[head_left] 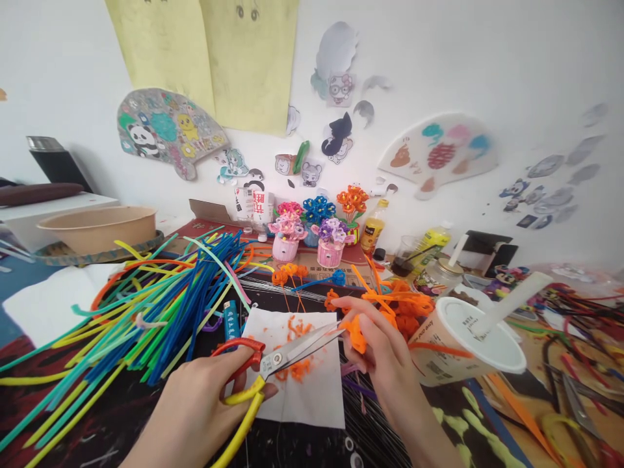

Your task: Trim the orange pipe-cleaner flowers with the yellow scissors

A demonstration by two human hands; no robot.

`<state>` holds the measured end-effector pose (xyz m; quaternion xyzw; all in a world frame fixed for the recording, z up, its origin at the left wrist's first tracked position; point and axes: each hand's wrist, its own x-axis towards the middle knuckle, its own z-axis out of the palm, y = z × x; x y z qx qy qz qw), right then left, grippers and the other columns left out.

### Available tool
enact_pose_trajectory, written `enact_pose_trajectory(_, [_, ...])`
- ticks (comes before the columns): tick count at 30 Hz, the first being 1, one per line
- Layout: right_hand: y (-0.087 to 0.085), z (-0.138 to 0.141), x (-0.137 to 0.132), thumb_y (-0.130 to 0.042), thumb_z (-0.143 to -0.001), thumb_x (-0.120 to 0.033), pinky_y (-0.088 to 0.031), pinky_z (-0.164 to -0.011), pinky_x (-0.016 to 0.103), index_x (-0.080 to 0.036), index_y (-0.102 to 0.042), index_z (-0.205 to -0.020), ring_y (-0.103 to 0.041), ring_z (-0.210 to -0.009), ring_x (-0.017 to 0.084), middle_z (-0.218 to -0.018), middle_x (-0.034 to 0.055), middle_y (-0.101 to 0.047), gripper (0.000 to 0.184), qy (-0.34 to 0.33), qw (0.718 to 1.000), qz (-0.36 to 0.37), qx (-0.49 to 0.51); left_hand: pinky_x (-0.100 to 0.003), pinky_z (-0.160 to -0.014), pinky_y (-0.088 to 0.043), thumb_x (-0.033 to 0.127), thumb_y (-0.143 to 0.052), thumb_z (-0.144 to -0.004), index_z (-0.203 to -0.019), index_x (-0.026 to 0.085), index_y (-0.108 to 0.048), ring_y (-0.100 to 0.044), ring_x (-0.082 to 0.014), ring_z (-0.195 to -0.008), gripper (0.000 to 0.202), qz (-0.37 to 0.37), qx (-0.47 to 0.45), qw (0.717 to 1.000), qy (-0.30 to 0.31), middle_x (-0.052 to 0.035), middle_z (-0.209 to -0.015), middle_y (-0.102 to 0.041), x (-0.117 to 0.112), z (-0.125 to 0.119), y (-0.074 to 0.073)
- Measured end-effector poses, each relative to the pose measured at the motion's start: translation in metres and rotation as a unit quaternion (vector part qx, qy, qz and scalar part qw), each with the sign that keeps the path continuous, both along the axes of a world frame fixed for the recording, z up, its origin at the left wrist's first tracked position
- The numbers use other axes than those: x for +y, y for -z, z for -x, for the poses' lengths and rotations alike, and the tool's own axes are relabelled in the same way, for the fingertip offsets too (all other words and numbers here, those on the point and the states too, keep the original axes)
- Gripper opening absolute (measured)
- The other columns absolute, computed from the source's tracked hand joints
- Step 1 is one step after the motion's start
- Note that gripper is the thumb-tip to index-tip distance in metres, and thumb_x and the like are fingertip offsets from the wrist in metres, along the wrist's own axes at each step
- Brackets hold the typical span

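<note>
Your left hand (pixel 195 409) clenches scissors (pixel 292 351); your right hand (pixel 383 354) pinches orange pipe cleaner (pixel 355 335).
Orange snippets (pixel 298 370) dot the tissue (pixel 316 403); finished potted flowers (pixel 287 237) stand beyond many loose stems (pixel 160 312).

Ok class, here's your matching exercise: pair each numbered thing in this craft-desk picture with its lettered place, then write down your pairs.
Things:
1. scissors with red and yellow handles
2. orange pipe-cleaner piece
3. white paper tissue
4. pipe-cleaner flowers in pink pots

Places:
A. at the back of the desk, by the wall
B. in the left hand
C. pinched in the right hand
D. under orange clippings

Pairs: 1-B, 2-C, 3-D, 4-A
</note>
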<state>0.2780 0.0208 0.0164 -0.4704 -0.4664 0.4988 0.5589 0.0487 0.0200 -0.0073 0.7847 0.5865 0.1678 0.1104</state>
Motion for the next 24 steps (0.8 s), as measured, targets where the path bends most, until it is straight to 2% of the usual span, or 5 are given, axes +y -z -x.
enact_pose_trajectory(9, [0.0003, 0.0007, -0.0009, -0.048, -0.092, -0.046, -0.027, -0.051, 0.027, -0.021, -0.064, -0.113, -0.031, -0.052, 0.011, -0.065, -0.0027, -0.045, 0.036, -0.007, 1.0, -0.007, 0.026, -0.02, -0.05, -0.033, 0.054, -0.054, -0.083, -0.074, 0.026, -0.064, -0.059, -0.0143, -0.052, 0.032, 0.021, 0.005, 1.0, 0.017, 0.0046, -0.057, -0.062, -0.001, -0.0001, -0.0027])
enact_pose_trajectory(24, [0.0021, 0.0015, -0.0001, -0.051, -0.09, -0.049, -0.028, -0.049, 0.026, -0.022, -0.066, -0.108, -0.033, -0.052, 0.01, -0.073, -0.0001, -0.051, 0.036, 0.014, 1.0, -0.007, 0.019, -0.019, -0.048, -0.029, 0.053, -0.051, -0.084, -0.061, 0.024, -0.053, -0.053, -0.0118, -0.047, 0.037, 0.037, -0.006, 0.999, 0.024, 0.0059, -0.053, -0.055, -0.0002, -0.0003, -0.0015])
